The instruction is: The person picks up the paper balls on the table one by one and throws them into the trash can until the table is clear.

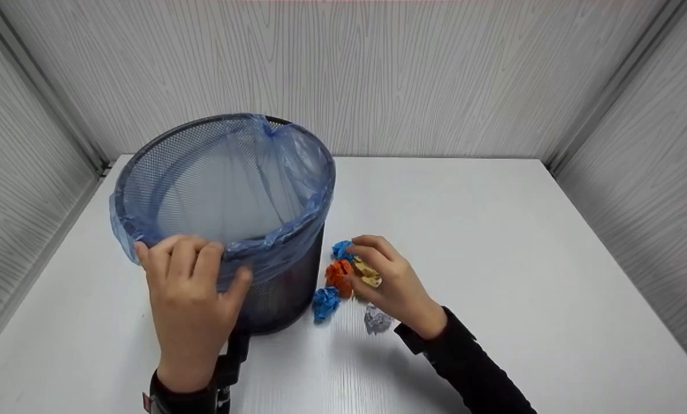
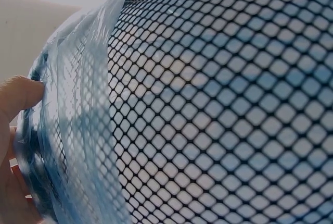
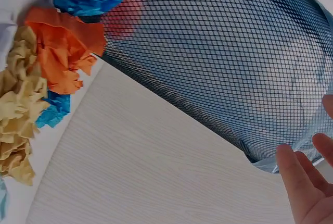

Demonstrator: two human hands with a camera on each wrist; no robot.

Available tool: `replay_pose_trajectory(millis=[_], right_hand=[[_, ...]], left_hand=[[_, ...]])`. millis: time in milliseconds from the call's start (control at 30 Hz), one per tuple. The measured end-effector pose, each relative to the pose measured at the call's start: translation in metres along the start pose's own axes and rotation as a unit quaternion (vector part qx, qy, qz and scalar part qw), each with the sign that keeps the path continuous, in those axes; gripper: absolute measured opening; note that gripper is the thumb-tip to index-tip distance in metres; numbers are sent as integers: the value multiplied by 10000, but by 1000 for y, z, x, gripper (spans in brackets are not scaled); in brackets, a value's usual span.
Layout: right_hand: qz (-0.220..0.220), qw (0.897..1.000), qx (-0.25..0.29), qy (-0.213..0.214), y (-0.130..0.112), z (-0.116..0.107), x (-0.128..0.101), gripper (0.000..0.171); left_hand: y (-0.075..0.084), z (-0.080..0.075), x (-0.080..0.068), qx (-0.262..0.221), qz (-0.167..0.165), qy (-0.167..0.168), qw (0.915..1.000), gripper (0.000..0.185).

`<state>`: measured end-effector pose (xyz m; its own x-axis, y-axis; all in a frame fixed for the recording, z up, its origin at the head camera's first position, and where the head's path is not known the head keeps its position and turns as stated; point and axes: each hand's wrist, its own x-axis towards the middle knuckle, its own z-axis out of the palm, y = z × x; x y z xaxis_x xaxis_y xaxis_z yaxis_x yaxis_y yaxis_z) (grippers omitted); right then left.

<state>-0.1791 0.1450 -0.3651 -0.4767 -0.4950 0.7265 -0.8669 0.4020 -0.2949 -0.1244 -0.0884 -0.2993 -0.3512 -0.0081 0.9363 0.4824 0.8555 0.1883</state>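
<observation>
A black mesh trash bin (image 1: 289, 302) stands left of centre, lined with a thin blue trash bag (image 1: 222, 195) folded over its rim. My left hand (image 1: 191, 299) grips the near rim, fingers over the edge and thumb (image 2: 23, 96) against the outside of the bag. Just right of the bin, my right hand (image 1: 398, 282) hovers with spread, slightly bent fingers holding nothing. Below and beside it lie crumpled paper balls: an orange one (image 1: 339, 277), a tan one (image 1: 369, 272), a blue one (image 1: 326, 303) against the bin, another blue one (image 1: 341, 249) and a pale grey one (image 1: 377, 319).
Everything stands on a white table (image 1: 493, 241). Pale wood-grain panels enclose it at the back (image 1: 407, 75), left and right. Dark sleeves and wrist straps cover both wrists.
</observation>
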Motion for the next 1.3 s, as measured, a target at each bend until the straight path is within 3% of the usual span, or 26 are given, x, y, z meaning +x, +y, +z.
replay_pose_trajectory(millis=[233,433,567,900,1133,1300], right_hand=[[-56,9940,-499,-973,10,3,-23,31],[165,9758,-902,-1986,20,-3,-46,32],[393,9641,-1013,-2423,25,-5,-57,34],[761,9387,-1331,-3088,30,-1,-65,45],[857,9308,-1394,-3267,33,5,-66,49],[821,9266,-1473,-3360,33,9,-67,43]], left_hand=[[1,-1,0,-1,-4,-9,10000,37],[1,-2,1,54,18,-106,9999,29],[1,-1,0,60,1,-143,9999,28],[1,-2,0,71,-21,-168,9998,30],[2,-2,1,61,1,-128,9999,32],[1,-2,1,35,-4,-93,10000,32]])
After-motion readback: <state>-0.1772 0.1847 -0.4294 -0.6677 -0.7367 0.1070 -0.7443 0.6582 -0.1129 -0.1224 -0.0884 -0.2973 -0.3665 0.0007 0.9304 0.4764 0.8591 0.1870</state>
